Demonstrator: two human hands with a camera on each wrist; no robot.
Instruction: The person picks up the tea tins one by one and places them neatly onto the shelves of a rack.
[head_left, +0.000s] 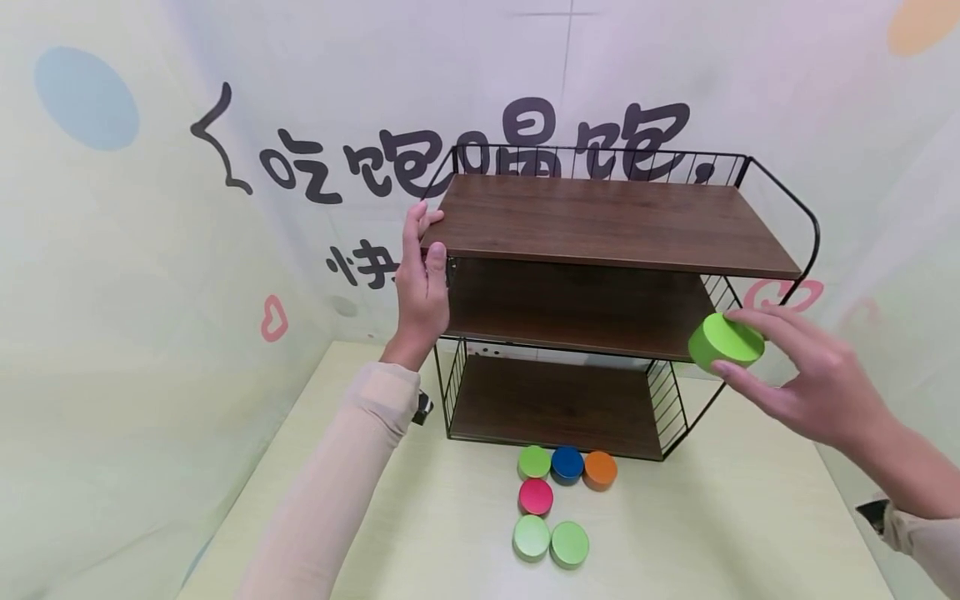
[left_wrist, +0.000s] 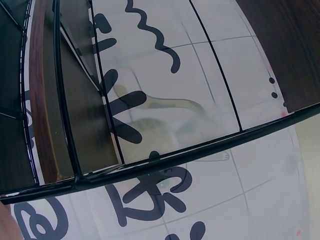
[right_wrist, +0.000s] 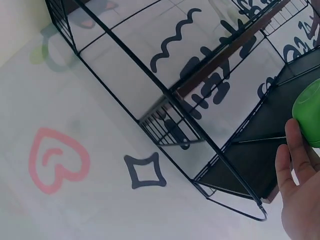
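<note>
A shelf rack (head_left: 600, 221) with a black wire frame and three dark brown boards stands on the table. My left hand (head_left: 423, 287) grips the left end of its top board, thumb at the front edge. At the rack's right side, my right hand (head_left: 813, 375) pinches a green round tin (head_left: 726, 342) between thumb and fingers, in the air by the middle board. The right wrist view shows the same green tin (right_wrist: 309, 112) at its right edge, above the fingers. In the left wrist view, the rack's black side rail (left_wrist: 160, 162) crosses the picture; the left hand barely shows.
In front of the rack, several round tins sit on the pale table (head_left: 420, 525): a blue tin (head_left: 567, 464), an orange tin (head_left: 600, 470), a red tin (head_left: 536, 496) and some green tins (head_left: 570, 544). A printed cloth wall (head_left: 300, 108) hangs behind and at both sides.
</note>
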